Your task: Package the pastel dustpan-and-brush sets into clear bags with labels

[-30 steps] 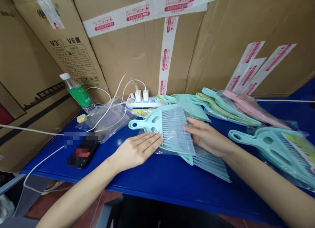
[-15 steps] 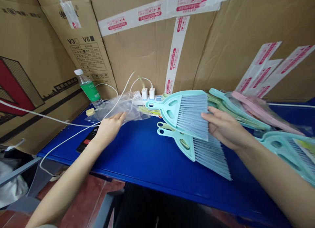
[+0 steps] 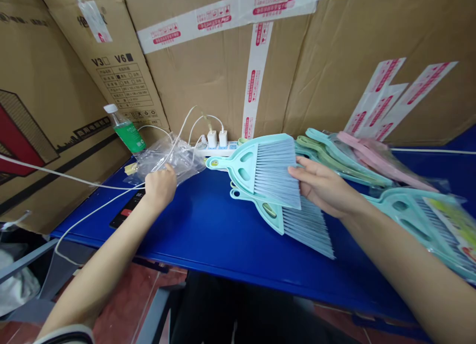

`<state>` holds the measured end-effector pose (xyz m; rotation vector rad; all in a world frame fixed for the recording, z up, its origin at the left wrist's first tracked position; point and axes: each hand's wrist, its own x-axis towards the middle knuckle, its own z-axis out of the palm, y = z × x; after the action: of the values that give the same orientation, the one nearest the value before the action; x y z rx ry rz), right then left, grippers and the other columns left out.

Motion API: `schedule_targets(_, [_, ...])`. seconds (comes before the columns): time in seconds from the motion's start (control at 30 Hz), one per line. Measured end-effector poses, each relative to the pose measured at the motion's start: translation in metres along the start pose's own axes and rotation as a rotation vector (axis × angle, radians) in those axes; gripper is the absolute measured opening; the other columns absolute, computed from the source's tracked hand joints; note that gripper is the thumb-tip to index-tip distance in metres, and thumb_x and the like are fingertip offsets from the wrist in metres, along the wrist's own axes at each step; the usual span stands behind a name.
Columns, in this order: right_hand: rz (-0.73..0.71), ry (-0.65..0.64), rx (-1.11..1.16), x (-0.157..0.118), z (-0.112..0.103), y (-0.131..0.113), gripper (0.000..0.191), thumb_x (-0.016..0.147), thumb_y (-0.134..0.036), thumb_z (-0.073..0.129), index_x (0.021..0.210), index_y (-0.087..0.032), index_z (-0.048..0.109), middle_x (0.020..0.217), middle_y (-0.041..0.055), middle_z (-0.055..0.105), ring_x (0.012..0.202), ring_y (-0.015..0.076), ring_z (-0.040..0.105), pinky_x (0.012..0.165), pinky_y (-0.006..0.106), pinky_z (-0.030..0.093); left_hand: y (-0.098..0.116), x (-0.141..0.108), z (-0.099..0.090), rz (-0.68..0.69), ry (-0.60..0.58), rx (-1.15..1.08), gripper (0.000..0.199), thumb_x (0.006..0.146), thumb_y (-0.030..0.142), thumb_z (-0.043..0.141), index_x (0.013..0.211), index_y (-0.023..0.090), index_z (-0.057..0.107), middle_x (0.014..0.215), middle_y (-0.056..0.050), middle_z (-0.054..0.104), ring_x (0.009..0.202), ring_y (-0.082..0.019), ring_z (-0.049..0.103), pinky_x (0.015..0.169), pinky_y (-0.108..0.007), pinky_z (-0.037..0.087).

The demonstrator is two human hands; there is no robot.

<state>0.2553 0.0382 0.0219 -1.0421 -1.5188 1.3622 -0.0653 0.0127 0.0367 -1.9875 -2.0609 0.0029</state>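
Note:
My right hand (image 3: pixel 320 183) pinches the bristle end of a mint-green hand brush (image 3: pixel 277 170), thumb in front, its handle pointing left. Beneath it on the blue table lies another mint brush (image 3: pixel 305 225) with grey-blue bristles; part of a green handle shows by its grip. My left hand (image 3: pixel 160 185) is closed in a fist at the near edge of a crumpled clear plastic bag (image 3: pixel 186 160), apparently gripping it; its fingertips are hidden. Just below this wrist lies a phone (image 3: pixel 126 210) with a lit screen.
Wrapped brush sets in green, blue and pink (image 3: pixel 383 160) lie at the back right, a bagged mint set (image 3: pixel 412 215) nearer. A power strip (image 3: pixel 232 148) with chargers, white cables and a bottle (image 3: pixel 128 133) stand along the cardboard wall (image 3: pixel 208 76).
My left hand has curled into a fist and drawn left, and the plastic bag has shifted left with it. My right hand still holds the brush, nearly in place; the whole view has shifted slightly.

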Motion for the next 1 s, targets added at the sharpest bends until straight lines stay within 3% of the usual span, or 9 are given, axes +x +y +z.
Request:
schedule_targets(0.17, [-0.036,-0.025,-0.024,0.001,0.001,0.002,0.033,0.08,-0.044,0.06,0.109,-0.028,0.059,0.084,0.0036,0.071,0.078,0.0237,0.069,0.07,0.039,0.056,0.006,0.002,-0.019,0.07,0.011,0.042,0.054,0.093,0.034,0.046,0.13,-0.005,0.05,0.11,-0.031,0.068,0.113,-0.041,0.063,0.087,-0.049,0.053])
schedule_targets(0.3, [-0.053,-0.084,-0.005,0.002,0.002,0.005,0.025,0.084,-0.038,0.057,0.106,-0.027,0.062,0.081,0.003,0.072,0.078,0.0215,0.07,0.07,0.038,0.058,0.03,0.001,-0.028,0.468,0.265,-0.055,0.066,0.095,0.047,0.047,0.144,0.005,0.035,0.141,-0.025,0.052,0.13,-0.034,0.051,0.105,-0.048,0.045])
schedule_targets(0.4, [-0.03,-0.139,-0.027,0.004,-0.003,0.003,0.022,0.085,-0.036,0.055,0.102,-0.027,0.065,0.078,0.0021,0.071,0.075,0.0206,0.069,0.071,0.038,0.058,0.049,0.01,-0.024,0.653,0.19,-0.137,0.059,0.097,0.034,0.046,0.145,0.004,0.031,0.132,-0.023,0.06,0.121,-0.03,0.06,0.1,-0.045,0.05])
schedule_targets(0.47, [-0.048,-0.068,-0.14,0.003,-0.009,-0.003,0.025,0.084,-0.037,0.053,0.103,-0.027,0.066,0.077,0.0028,0.069,0.07,0.0215,0.068,0.067,0.039,0.058,0.055,0.015,-0.019,0.7,0.152,-0.193,0.051,0.097,0.025,0.044,0.143,0.006,0.034,0.127,-0.021,0.063,0.114,-0.028,0.064,0.095,-0.042,0.053])
schedule_targets(0.53, [-0.124,0.118,-0.287,-0.003,-0.012,-0.012,0.029,0.085,-0.038,0.053,0.108,-0.026,0.065,0.085,0.0053,0.068,0.071,0.0229,0.066,0.065,0.042,0.056,0.056,0.016,-0.014,0.711,0.196,-0.232,0.05,0.097,0.022,0.043,0.144,0.009,0.033,0.126,-0.019,0.064,0.113,-0.027,0.065,0.091,-0.042,0.055])
schedule_targets(0.63, [-0.441,0.362,-0.599,-0.017,-0.002,-0.024,0.022,0.088,-0.037,0.053,0.103,-0.026,0.066,0.099,0.009,0.065,0.086,0.0257,0.061,0.076,0.045,0.052,0.054,0.009,-0.009,0.714,0.288,-0.215,0.059,0.095,0.02,0.046,0.148,0.009,0.024,0.114,-0.018,0.069,0.104,-0.028,0.067,0.086,-0.043,0.057])
schedule_targets(0.7, [-0.697,0.245,-0.838,-0.027,0.014,-0.024,0.019,0.093,-0.034,0.05,0.09,-0.025,0.067,0.09,0.0082,0.064,0.087,0.0251,0.058,0.08,0.043,0.049,0.055,0.002,-0.009,0.736,0.316,-0.188,0.064,0.094,0.019,0.048,0.15,0.009,0.018,0.106,-0.016,0.07,0.098,-0.028,0.069,0.082,-0.042,0.057])
schedule_targets(0.8, [-0.776,-0.055,-1.016,-0.035,0.039,-0.012,0.023,0.095,-0.035,0.053,0.084,-0.02,0.066,0.083,0.0069,0.06,0.081,0.0222,0.054,0.075,0.038,0.047,0.062,-0.005,-0.011,0.773,0.347,-0.17,0.066,0.094,0.017,0.047,0.151,0.013,0.014,0.109,-0.013,0.07,0.097,-0.027,0.069,0.082,-0.04,0.057])
schedule_targets(1.0, [-0.668,-0.021,-1.083,-0.034,0.053,0.004,0.029,0.081,-0.04,0.072,0.065,-0.019,0.058,0.076,0.0027,0.053,0.076,0.0193,0.047,0.068,0.033,0.04,0.069,-0.008,-0.013,0.829,0.349,-0.239,0.05,0.095,0.02,0.047,0.141,0.015,0.027,0.117,-0.014,0.068,0.096,-0.026,0.07,0.079,-0.039,0.058])
